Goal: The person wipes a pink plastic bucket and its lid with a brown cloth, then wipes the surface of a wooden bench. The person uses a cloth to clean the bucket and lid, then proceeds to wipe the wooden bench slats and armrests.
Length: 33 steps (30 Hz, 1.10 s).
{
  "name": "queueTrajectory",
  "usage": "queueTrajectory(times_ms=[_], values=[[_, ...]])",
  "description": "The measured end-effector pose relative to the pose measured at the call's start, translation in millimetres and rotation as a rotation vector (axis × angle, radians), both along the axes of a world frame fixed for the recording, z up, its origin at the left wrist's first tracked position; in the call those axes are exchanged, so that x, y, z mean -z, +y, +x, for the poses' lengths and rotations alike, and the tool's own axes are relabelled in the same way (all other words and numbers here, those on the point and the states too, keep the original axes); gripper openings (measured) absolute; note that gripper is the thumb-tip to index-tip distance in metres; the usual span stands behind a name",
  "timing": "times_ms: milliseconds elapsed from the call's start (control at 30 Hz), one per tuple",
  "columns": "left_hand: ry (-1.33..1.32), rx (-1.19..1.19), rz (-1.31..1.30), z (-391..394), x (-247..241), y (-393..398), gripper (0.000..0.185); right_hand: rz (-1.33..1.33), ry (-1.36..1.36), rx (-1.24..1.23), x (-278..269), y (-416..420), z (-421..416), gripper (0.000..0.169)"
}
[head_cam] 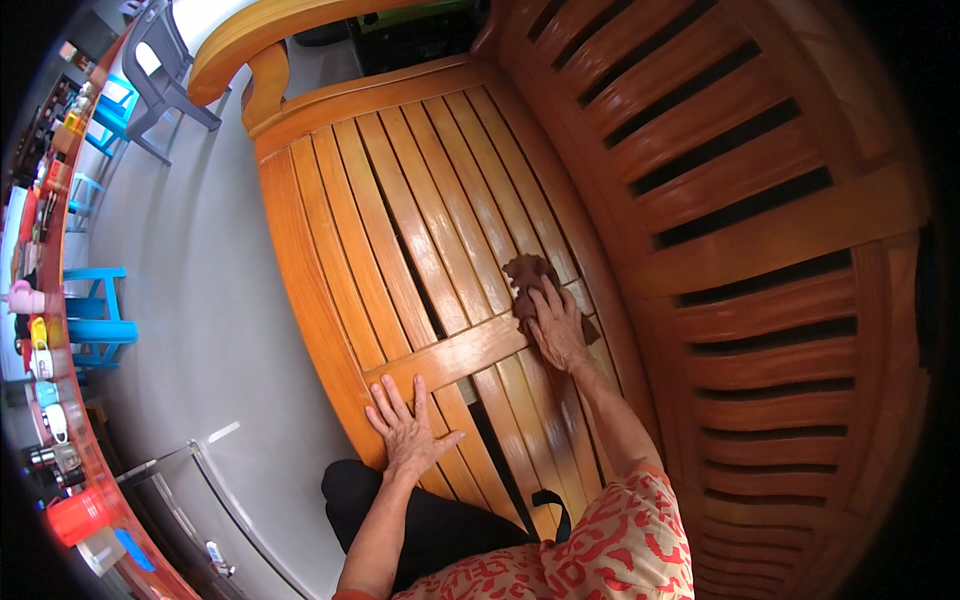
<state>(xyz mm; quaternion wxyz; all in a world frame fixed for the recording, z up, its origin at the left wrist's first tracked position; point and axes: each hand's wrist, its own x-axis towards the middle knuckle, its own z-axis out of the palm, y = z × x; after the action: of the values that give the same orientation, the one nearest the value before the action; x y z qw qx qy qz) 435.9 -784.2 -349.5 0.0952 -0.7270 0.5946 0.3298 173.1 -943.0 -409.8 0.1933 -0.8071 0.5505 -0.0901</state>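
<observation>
A slatted wooden bench seat (420,202) fills the middle of the head view. My right hand (557,322) presses on a brown cloth (529,277), which lies bunched at the seat's rear, where the crosspiece meets the back edge. Part of the cloth is hidden under the palm. My left hand (409,435) rests flat with spread fingers on the seat slats, near the front edge and the crosspiece, holding nothing. A black strap (553,508) lies on the slats beside my printed shirt.
The bench's slatted backrest (727,150) rises at the right, its curved armrest (259,37) at the top. On the left are a grey plastic chair (161,90), blue stools (101,330), and a long table edge (112,480) crowded with cups and a red container (77,517).
</observation>
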Motion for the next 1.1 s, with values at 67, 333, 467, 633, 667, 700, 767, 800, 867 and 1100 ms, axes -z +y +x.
queueTrajectory(times_ms=[67,333,467,633,667,700,767,800,867,1100], values=[[-0.006,0.006,0.001,0.4,0.9,0.4,0.129,-0.003,0.041,0.041,-3.7,-23.6,11.6,0.053],[-0.019,0.024,-0.026,0.0,3.6,4.3,0.129,-0.019,0.085,0.169,-2.2,-105.7,50.7,0.044],[-0.001,0.025,-0.033,-1.5,2.1,4.2,0.129,-0.013,0.035,0.253,5.7,-122.5,59.7,0.043],[0.002,0.016,-0.008,0.4,3.1,1.9,0.129,-0.067,-0.109,-0.023,16.4,-74.1,59.5,0.041],[-0.003,0.017,-0.005,1.0,3.0,2.4,0.129,-0.053,-0.161,-0.047,17.6,-61.5,58.9,0.041],[-0.005,0.021,-0.003,0.9,4.5,1.6,0.129,-0.039,-0.21,-0.067,19.9,-49.5,56.2,0.041],[-0.017,0.016,0.012,3.3,4.1,2.7,0.129,0.041,-0.203,-0.147,10.4,-23.8,57.8,0.04],[-0.018,0.018,0.02,2.4,4.0,1.4,0.129,-0.026,-0.224,-0.214,13.0,-9.6,53.6,0.04],[-0.023,0.008,0.028,5.2,4.1,2.3,0.129,0.074,-0.195,-0.234,-1.8,15.6,57.6,0.041],[-0.014,0.021,0.028,1.2,5.3,2.3,0.129,-0.041,-0.157,-0.09,0.7,-39.2,80.9,0.038]])
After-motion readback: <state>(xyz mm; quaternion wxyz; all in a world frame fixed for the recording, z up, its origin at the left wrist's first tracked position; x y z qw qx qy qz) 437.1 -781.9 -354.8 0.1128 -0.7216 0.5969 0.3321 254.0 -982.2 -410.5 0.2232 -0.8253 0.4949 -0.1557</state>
